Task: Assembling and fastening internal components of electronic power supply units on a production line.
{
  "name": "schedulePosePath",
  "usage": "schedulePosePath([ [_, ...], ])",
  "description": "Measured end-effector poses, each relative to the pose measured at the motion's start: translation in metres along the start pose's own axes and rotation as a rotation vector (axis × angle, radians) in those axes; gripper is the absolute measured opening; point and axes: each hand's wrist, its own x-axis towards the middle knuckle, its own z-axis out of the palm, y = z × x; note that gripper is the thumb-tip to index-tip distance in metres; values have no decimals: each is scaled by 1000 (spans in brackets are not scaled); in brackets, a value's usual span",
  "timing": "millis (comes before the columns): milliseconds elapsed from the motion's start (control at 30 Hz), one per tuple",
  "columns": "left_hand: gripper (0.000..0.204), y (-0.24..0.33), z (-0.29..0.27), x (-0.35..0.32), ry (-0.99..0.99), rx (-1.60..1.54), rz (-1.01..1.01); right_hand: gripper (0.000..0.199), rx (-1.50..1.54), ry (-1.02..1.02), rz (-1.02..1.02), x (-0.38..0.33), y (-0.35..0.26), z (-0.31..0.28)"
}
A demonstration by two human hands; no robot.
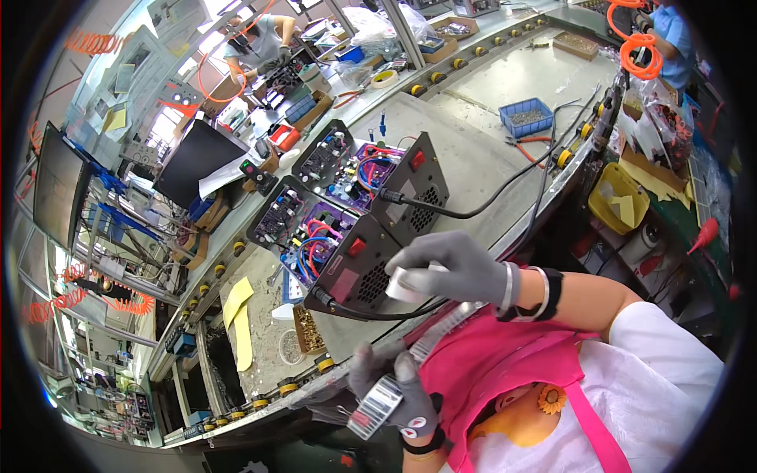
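My right hand [461,268], in a grey glove, pinches a white piece [414,285], apparently a label, beside the end panel of the nearer black metal case [359,276]. Lower down, my left hand [398,390], also gloved, is closed on a strip of barcode labels [374,407]. More of a pale strip [443,331] lies across the pink apron between the hands. Both the nearer case and the farther black case [410,185] are open on top, showing purple circuit boards and coloured wires. Each has a red switch, vent holes and a plugged-in black cable [473,211].
A roller-edged line holds a blue basket [527,118] of small parts, red-handled pliers [528,142], yellow strips [238,315] and a box of brass-coloured parts [309,329]. A yellow bin [619,197] stands at right. Across the line a person [264,47] works; another [670,43] is far right.
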Motion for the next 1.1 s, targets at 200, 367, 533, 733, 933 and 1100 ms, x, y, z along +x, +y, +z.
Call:
schedulePosePath([
  [200,73,24,41,19,-381,-253,-38,45,-301,-48,-490,-32,-22,-47],
  [367,72,34,75,23,-421,-375,-305,57,-192,-168,-483,-39,-25,-81],
  [533,70,26,103,27,-491,-249,-122,48,73,-137,-251,-34,-9,-99],
  [733,70,11,124,26,-459,-333,-171,35,-33,-103,-146,-28,0,-109],
  [933,59,18,125,36,-540,-325,-237,28,-66,-46,-151,-23,10,-117],
  [1100,41,20,129,44,-437,-197,-237,24,-93,-51,-161,-18,7,-115],
])
